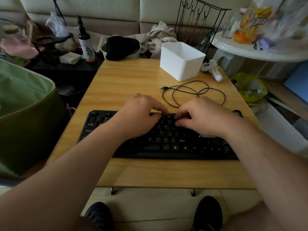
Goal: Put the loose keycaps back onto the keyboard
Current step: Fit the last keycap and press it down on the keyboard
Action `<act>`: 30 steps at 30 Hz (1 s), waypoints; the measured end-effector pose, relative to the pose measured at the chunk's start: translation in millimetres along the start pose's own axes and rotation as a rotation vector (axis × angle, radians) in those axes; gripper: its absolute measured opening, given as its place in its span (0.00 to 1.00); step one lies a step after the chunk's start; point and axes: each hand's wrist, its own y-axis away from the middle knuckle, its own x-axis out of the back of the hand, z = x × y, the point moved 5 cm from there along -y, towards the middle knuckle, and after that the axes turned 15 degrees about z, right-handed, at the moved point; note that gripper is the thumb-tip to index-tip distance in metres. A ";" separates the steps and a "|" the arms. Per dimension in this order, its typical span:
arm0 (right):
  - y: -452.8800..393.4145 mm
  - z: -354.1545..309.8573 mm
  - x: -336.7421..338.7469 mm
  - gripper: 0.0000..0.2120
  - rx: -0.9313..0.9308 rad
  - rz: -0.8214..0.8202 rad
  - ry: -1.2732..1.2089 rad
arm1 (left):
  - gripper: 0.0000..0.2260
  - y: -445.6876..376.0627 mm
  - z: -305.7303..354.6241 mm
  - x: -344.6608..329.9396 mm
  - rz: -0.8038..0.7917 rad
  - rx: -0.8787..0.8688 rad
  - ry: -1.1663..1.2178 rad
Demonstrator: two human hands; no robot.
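A black keyboard lies across the wooden table. Both my hands are over its upper rows, near the middle. My left hand lies palm down, its index finger stretched out and pressing on the top row of keys. My right hand sits just right of it. Its fingers are curled, with the fingertips and thumb bunched together on the keys. Whatever is under those fingertips is hidden. No loose keycap shows on the table.
A white plastic bin stands at the table's back right, with the keyboard's black cable coiled in front of it. A white toy lies beside the bin. A green bag stands left of the table, a round white shelf right.
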 end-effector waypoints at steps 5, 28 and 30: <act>-2.2 -3.5 -2.4 0.04 -0.014 -0.008 0.061 | 0.14 -0.6 3.9 -5.1 0.002 -0.058 0.001; -23.7 -4.1 -12.4 0.04 -0.308 -0.092 -0.026 | 0.15 6.4 22.9 -11.5 -0.092 -0.136 -0.229; -25.8 -7.7 -11.5 0.04 -0.281 -0.111 0.021 | 0.15 6.4 23.4 -11.9 -0.084 -0.133 -0.224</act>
